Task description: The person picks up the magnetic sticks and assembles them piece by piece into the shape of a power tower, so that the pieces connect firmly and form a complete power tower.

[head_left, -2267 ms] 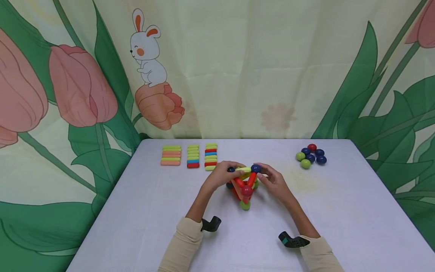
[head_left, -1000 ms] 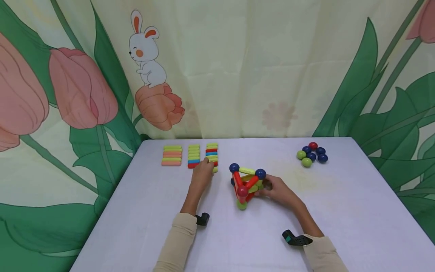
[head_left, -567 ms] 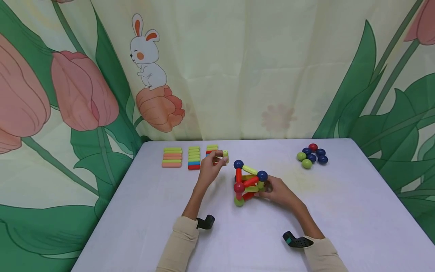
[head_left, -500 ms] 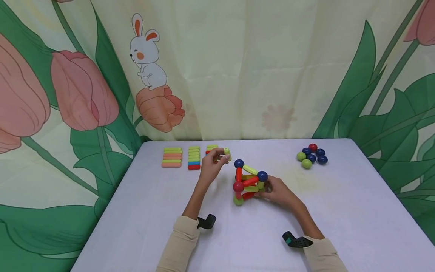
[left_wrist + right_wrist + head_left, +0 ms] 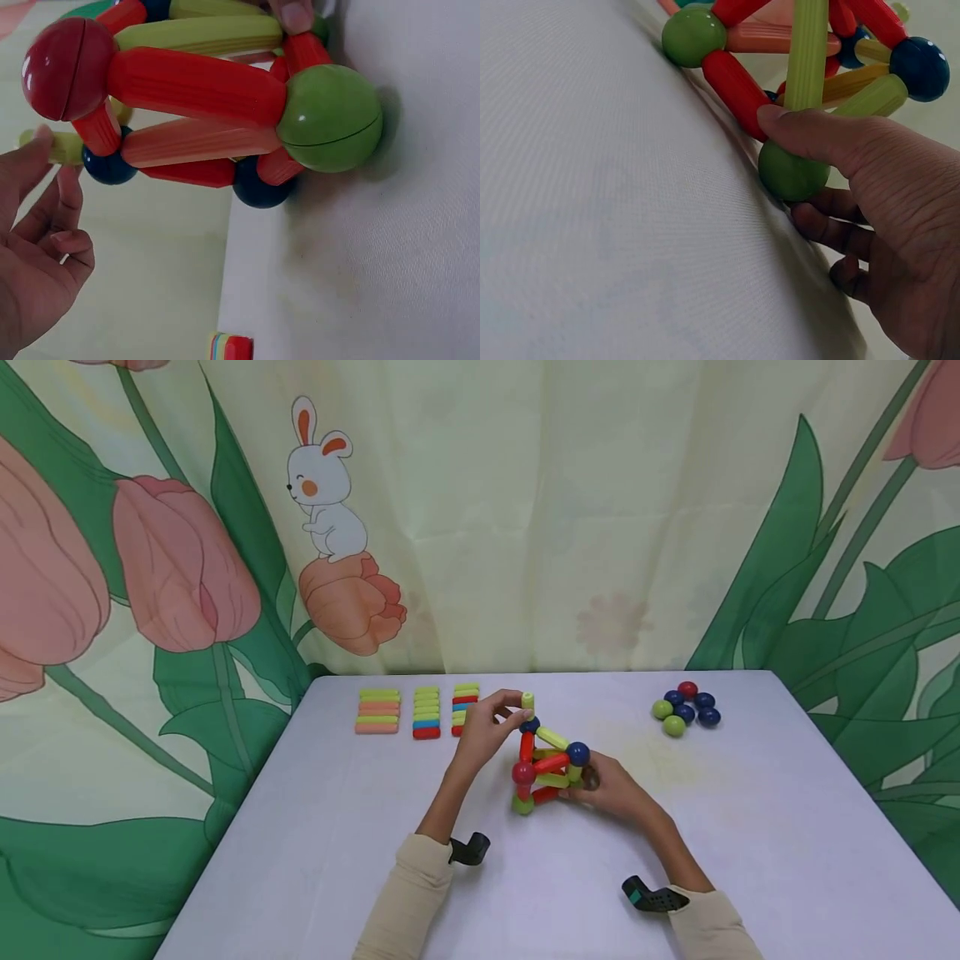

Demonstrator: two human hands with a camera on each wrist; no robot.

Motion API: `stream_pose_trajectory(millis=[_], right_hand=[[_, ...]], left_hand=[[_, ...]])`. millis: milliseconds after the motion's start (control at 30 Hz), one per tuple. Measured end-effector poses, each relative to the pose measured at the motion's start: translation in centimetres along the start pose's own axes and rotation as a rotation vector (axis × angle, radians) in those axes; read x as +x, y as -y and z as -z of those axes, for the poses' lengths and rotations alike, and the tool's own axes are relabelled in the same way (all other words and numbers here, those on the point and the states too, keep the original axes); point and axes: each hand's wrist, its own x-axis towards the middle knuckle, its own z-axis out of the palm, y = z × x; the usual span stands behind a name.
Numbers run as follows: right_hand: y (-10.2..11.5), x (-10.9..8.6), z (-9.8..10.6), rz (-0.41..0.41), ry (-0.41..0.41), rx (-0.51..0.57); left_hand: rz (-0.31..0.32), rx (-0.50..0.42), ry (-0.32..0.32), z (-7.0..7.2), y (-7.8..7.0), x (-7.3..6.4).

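A toy frame of ribbed rods and balls (image 5: pixel 551 763) stands on the table in the head view. My left hand (image 5: pixel 483 731) pinches a short yellow-green building rod (image 5: pixel 528 703) between thumb and fingers. The rod is upright, its lower end at the frame's top blue ball (image 5: pixel 109 166); in the left wrist view they appear to touch. At the frame's lower right, my right hand (image 5: pixel 618 789) grips a corner. In the right wrist view its thumb lies across a yellow-green rod (image 5: pixel 808 56) just above a green ball (image 5: pixel 793 171), with fingers curled behind.
Three columns of loose rods lie at the back left: yellow-green and salmon rods (image 5: pixel 378 711), a middle column (image 5: pixel 427 712), and a third (image 5: pixel 465 700) partly behind the left hand. Several loose balls (image 5: pixel 684 714) cluster at the back right. A printed curtain (image 5: pixel 555 527) hangs behind the table.
The left hand left the frame, took a yellow-green rod from the third column, and carried it right to the top blue ball. The right hand shifted lower on the frame, which has turned.
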Motion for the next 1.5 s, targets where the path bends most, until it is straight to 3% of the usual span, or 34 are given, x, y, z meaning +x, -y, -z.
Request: stream_pose_trajectory(millis=[133,233,400,533,667,800,933,1000,1067,1167,1300,1400,1500], right_hand=[[0.0,-0.1,-0.2,-0.001,-0.004,-0.019],[0.1,0.0,-0.3,-0.011,-0.015,-0.034],[0.2,0.1,-0.5,-0.027,-0.03,-0.056],[0.3,0.1,-0.6,-0.044,-0.047,-0.061],[0.3,0.0,-0.8,-0.066,-0.063,-0.066],[0.3,0.1,-1.0,-0.09,-0.081,-0.08],[0.5,0.2,-1.0,-0.115,-0.109,-0.085],[0.5,0.2,-1.0,-0.126,-0.119,-0.092],[0.6,0.3,-1.0,-0.132,-0.125,-0.096],[0.6,0.3,-0.9,-0.143,-0.131,-0.102],[0.7,0.2,-0.8,-0.156,-0.134,-0.088],[0.7,0.2,-0.9,-0.16,-0.129,-0.075],[0.6,0.2,-1.0,-0.16,-0.129,-0.069]], left_hand=[[-0.001,-0.02,-0.028,0.2,0.7,0.0],[0.024,0.022,-0.075,0.6,1.9,0.2],[0.132,0.281,-0.138,1.5,4.8,-0.3],[0.228,0.523,-0.096,1.8,6.1,-0.8],[0.233,0.695,-0.053,1.9,6.7,-1.0],[0.235,0.79,-0.015,1.9,6.9,-1.1],[0.245,0.819,0.018,1.9,6.9,-1.2],[0.263,0.759,0.016,1.9,6.7,-1.3],[0.281,0.629,0.006,1.9,6.3,-1.2],[0.273,0.318,-0.029,2.0,5.4,-1.0],[0.175,-0.027,-0.049,2.0,3.6,-1.0],[0.097,-0.156,-0.036,2.0,2.0,-1.5],[0.057,-0.183,-0.024,1.8,0.6,-2.1]])
